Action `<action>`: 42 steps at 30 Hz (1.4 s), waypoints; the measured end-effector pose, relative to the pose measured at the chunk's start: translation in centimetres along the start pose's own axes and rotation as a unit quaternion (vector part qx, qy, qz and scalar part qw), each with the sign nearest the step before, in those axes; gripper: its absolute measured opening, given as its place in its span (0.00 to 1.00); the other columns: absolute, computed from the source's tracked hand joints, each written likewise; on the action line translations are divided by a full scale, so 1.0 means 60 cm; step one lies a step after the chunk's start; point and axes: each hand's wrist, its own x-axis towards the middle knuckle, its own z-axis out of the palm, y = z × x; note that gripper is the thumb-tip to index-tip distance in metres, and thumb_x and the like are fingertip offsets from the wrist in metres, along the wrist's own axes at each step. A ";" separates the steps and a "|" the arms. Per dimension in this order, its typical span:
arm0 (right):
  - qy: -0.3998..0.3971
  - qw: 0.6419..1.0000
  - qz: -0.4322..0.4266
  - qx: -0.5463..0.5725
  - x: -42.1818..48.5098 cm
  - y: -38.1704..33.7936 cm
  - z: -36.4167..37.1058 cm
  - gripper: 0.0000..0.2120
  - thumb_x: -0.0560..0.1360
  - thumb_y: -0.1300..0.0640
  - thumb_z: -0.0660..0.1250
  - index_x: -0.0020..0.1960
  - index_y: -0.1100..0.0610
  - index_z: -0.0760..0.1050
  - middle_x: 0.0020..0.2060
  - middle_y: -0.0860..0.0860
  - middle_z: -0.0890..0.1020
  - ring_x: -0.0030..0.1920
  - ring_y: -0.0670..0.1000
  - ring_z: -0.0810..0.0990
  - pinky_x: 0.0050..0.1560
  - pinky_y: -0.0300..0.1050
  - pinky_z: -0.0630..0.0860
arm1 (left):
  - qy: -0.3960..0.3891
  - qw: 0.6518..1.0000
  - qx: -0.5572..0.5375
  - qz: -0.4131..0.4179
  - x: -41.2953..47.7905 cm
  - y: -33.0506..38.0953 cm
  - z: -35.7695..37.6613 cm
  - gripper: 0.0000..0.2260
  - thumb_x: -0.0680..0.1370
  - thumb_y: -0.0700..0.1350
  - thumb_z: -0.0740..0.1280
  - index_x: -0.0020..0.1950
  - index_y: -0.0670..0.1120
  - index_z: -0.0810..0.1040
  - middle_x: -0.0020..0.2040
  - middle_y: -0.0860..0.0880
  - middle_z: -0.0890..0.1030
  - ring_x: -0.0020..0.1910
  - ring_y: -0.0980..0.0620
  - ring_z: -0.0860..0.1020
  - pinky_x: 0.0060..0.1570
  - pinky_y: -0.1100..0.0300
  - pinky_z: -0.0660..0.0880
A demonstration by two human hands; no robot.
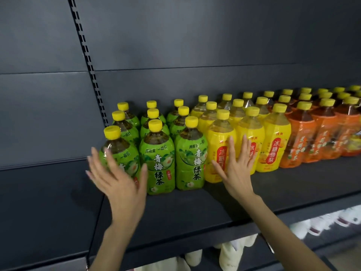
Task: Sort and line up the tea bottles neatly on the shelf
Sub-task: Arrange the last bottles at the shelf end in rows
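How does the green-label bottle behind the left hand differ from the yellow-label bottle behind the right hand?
The green-label bottle holds dark liquid; the yellow-label bottle holds pale liquid. The green-label bottle is leftmost in front; the yellow-label bottle is fourth. Both stand upright with yellow caps.

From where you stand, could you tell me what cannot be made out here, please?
- Head view: the left hand, blurred, partly hides the label of the front-left green bottle.
- The right hand partly hides the label of the leftmost yellow bottle.
- The orange bottles run off the right edge; the row's end is unseen.
- White items below are blurred and partly hidden by the shelf.
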 end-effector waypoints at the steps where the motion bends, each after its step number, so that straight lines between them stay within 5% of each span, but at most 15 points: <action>1: -0.014 1.000 0.015 -0.003 0.000 0.012 -0.003 0.39 0.74 0.30 0.48 0.76 0.44 0.35 0.76 0.53 0.36 0.75 0.55 0.34 0.70 0.70 0.43 | -0.007 0.993 0.065 0.095 -0.016 0.018 0.013 0.36 0.78 0.59 0.56 0.77 0.43 0.44 0.76 0.38 0.46 0.76 0.42 0.42 0.72 0.44 0.38; 4: -0.051 0.998 0.022 -0.023 0.000 0.043 -0.007 0.40 0.72 0.26 0.45 0.75 0.41 0.32 0.74 0.48 0.30 0.75 0.54 0.31 0.68 0.70 0.40 | -0.054 0.947 0.159 0.273 -0.057 0.066 0.090 0.35 0.78 0.61 0.51 0.78 0.46 0.41 0.77 0.39 0.39 0.75 0.39 0.40 0.71 0.37 0.39; 6: -0.058 0.998 0.023 -0.026 0.002 0.062 -0.012 0.40 0.71 0.26 0.45 0.74 0.40 0.31 0.74 0.48 0.29 0.74 0.55 0.31 0.68 0.69 0.39 | -0.069 0.928 0.185 0.315 -0.070 0.084 0.138 0.35 0.79 0.63 0.51 0.78 0.46 0.41 0.77 0.39 0.39 0.75 0.37 0.41 0.68 0.33 0.44; 12: -0.087 0.996 0.010 -0.025 0.027 0.114 -0.030 0.41 0.70 0.27 0.47 0.71 0.37 0.25 0.70 0.49 0.22 0.72 0.54 0.25 0.69 0.64 0.34 | -0.076 0.935 0.214 0.272 -0.042 0.061 0.197 0.38 0.75 0.66 0.48 0.78 0.46 0.42 0.77 0.38 0.41 0.72 0.33 0.56 0.59 0.34 0.66; 16: -0.100 0.995 -0.001 -0.014 0.037 0.118 -0.015 0.39 0.71 0.27 0.44 0.69 0.37 0.22 0.68 0.49 0.20 0.71 0.53 0.23 0.66 0.65 0.32 | -0.078 0.925 0.243 0.280 -0.038 0.054 0.209 0.37 0.76 0.65 0.45 0.78 0.45 0.43 0.77 0.37 0.42 0.74 0.33 0.46 0.64 0.33 0.54; 20: -0.146 0.989 -0.028 -0.004 0.035 0.128 -0.036 0.39 0.73 0.30 0.48 0.66 0.35 0.19 0.65 0.48 0.17 0.69 0.52 0.20 0.66 0.63 0.29 | -0.106 0.925 0.248 0.267 -0.058 0.059 0.207 0.33 0.79 0.61 0.44 0.78 0.43 0.47 0.76 0.35 0.45 0.74 0.31 0.46 0.68 0.34 0.42; 26: -0.135 0.986 -0.096 -0.008 0.030 0.222 -0.087 0.35 0.78 0.36 0.50 0.73 0.38 0.29 0.70 0.46 0.23 0.72 0.52 0.24 0.70 0.61 0.31 | -0.125 0.963 0.187 0.150 -0.103 0.156 0.206 0.32 0.80 0.54 0.50 0.76 0.36 0.48 0.75 0.31 0.45 0.71 0.28 0.54 0.65 0.30 0.52; 32: -0.057 0.992 0.100 0.042 0.070 0.383 -0.144 0.39 0.77 0.35 0.55 0.73 0.42 0.29 0.73 0.52 0.28 0.74 0.58 0.29 0.70 0.66 0.37 | -0.157 0.957 0.172 0.175 -0.114 0.301 0.272 0.34 0.78 0.60 0.50 0.77 0.41 0.48 0.76 0.33 0.48 0.74 0.32 0.48 0.67 0.31 0.49; 42: -0.188 0.977 0.056 0.087 0.114 0.474 -0.167 0.48 0.74 0.34 0.60 0.67 0.42 0.21 0.70 0.55 0.23 0.73 0.61 0.29 0.71 0.63 0.40 | -0.282 0.917 0.239 0.152 -0.112 0.390 0.354 0.33 0.76 0.64 0.49 0.76 0.46 0.58 0.77 0.37 0.50 0.74 0.33 0.46 0.63 0.28 0.49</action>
